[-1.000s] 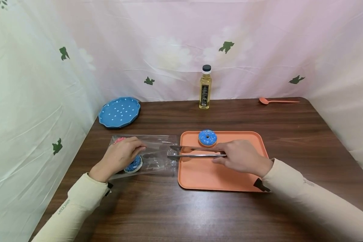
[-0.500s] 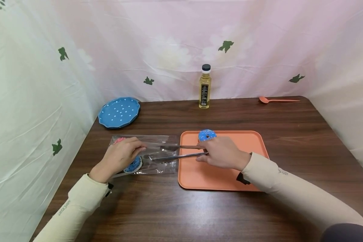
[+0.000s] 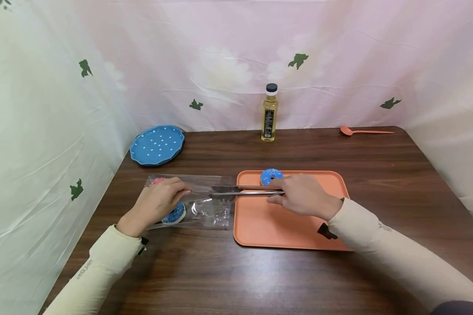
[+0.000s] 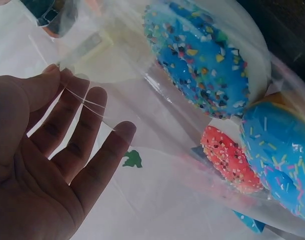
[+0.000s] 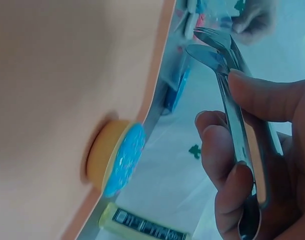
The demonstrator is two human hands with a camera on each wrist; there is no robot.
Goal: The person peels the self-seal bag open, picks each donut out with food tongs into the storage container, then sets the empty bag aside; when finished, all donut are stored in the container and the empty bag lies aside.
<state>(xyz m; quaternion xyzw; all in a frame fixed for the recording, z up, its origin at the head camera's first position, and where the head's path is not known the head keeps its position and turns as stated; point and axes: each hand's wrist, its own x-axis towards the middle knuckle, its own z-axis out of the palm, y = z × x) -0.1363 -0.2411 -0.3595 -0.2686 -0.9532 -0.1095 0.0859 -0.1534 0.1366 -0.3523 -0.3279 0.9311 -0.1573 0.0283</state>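
My left hand pinches the edge of a clear plastic bag between thumb and index finger. Inside the bag lie donuts: a blue sprinkled one, a red one and another blue one. My right hand grips metal tongs, whose ends are a fork and a spoon. The tongs' tips reach left over the bag's right end, their arms close together, with nothing seen between them. Behind my right fingers a blue donut sits on the orange tray.
A blue dotted plate lies at the back left of the brown table. An oil bottle stands upright by the back curtain. At the back right lies an orange spoon.
The tongs moved left over the bag, then drew back partway to the right. Their arms have come closer together. My left hand has stayed on the bag.
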